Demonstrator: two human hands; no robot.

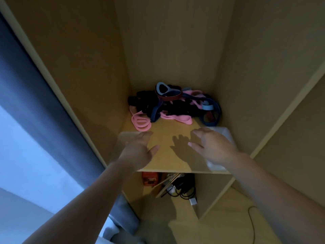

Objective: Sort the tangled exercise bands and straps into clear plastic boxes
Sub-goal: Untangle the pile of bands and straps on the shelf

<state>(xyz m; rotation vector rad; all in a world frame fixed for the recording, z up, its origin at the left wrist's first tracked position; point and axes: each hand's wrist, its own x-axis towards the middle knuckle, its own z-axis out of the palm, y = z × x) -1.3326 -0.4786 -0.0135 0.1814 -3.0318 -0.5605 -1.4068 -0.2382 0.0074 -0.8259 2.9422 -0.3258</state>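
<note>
Both arms are bare and stretch forward toward the shelf. The left hand is over the shelf's front left part, fingers nearly straight, thumb splayed inward. The right hand is over the shelf's front right part, palm down, fingers spread and loosely bent

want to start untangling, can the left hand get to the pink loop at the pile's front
Probably yes: the left hand is open just short of the pink loop, which lies at the pile's front edge with nothing over it.
</note>
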